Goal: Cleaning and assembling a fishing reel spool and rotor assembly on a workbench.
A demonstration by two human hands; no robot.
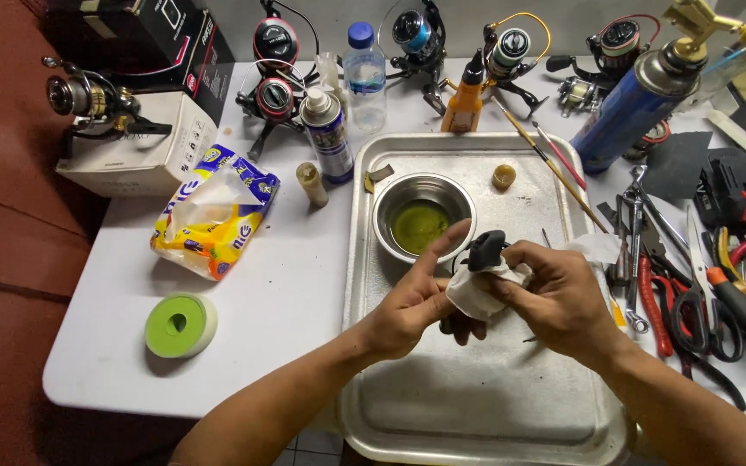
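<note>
white table [287,293] | metal tray [477,406] | hands: left [407,306], right [559,293] pinching black part [485,248] in tissue [475,293]

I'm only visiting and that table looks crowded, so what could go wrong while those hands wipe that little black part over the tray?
The small black part is pinched in a white cloth between the left hand and right hand; it might slip and drop onto the metal tray. The steel bowl of greenish liquid sits right by the left fingers, so a nudge could slosh it. Pliers and scissors lie close beside the right wrist.
</note>
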